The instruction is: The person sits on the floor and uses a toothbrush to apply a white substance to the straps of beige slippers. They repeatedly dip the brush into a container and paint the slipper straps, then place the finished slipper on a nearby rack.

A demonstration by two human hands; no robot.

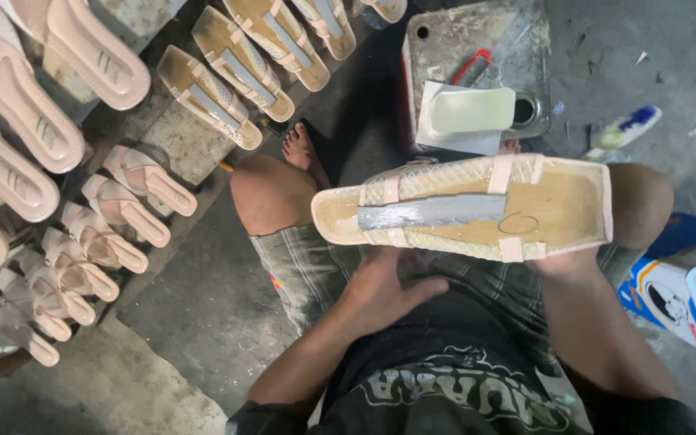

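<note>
While you sit with knees apart over the grey concrete floor, the pale pink flat sandal insole with woven mesh straps and a grey metal shank down its tan underside lies bottom-up across your lap, between your knees and in front of the square metal glue tin. Your left hand is cupped under its rounded heel end, fingers curled and thumb out along the edge; your right hand is under the squared toe end, and whether its fingers are closed around the edge cannot be told, since the insole hides them.

Judging from the folded strap ends and the pen-drawn oval near the toe, the work wants the piece held level, both edges supported, and your fingertips kept off the tan face so any adhesive stays clean.

By count: one insole in hand; five more shank-fitted insoles fanned along the top, the last cut off by the frame. At far left, about four large pink moulded soles and roughly seven smaller strapped pink pieces lie in a row; the lowest overlap, so that figure is approximate. One white rectangular pad rests on the tin, beside a red-handled tool. One blue-and-white carton stands by your right knee.
</note>
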